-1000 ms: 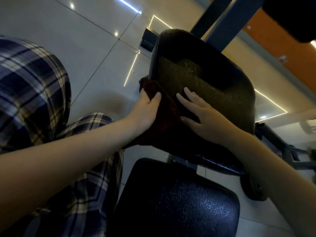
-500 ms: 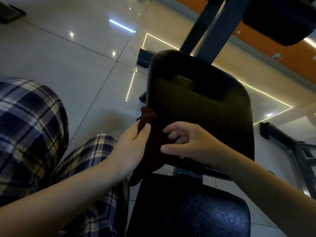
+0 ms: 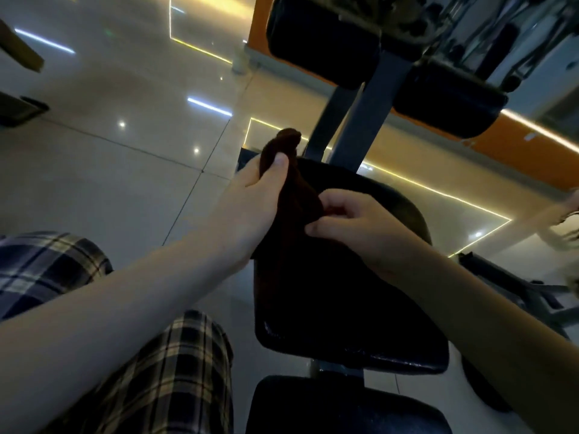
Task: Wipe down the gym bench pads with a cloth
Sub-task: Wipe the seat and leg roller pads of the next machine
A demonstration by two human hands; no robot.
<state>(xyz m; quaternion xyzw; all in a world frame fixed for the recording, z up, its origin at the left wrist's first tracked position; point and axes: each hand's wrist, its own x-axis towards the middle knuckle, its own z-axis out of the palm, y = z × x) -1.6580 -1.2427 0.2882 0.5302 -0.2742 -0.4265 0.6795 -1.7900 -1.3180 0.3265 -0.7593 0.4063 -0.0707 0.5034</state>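
A: What is on the left?

B: Checked trousers (image 3: 181, 380), down low. The person has a knee on each side of the left arm. Behind them is a shiny floor (image 3: 94, 183) with lights glinting in it.

A: And the left hand (image 3: 250, 202)?

B: It is held up over the far end of the pad (image 3: 344, 324). It grips the cloth (image 3: 297, 198). The thumb presses flat on the front of it, and the other fingers are hidden behind it.

A: Where is the cloth?

B: Between the two hands. It is dark brown. A bunch of it sticks up above the left thumb, and the rest hangs down in front of the pad. It is all so dark there that I cannot tell if the cloth touches the pad.

A: What about the right hand (image 3: 363, 230)?

B: It is just beside the left one. Its fingers are curled in, and they pinch the side of the cloth.

A: What is under the hands?

B: The big black pad, tilted. A second pad (image 3: 344, 408) sits below it, close to the person.

A: And past that?

B: A grey post (image 3: 360, 120) goes up from behind the big pad. Two black rollers (image 3: 319, 42) sit at the top, one on each side of the post. An orange wall (image 3: 532, 151) runs along the right.
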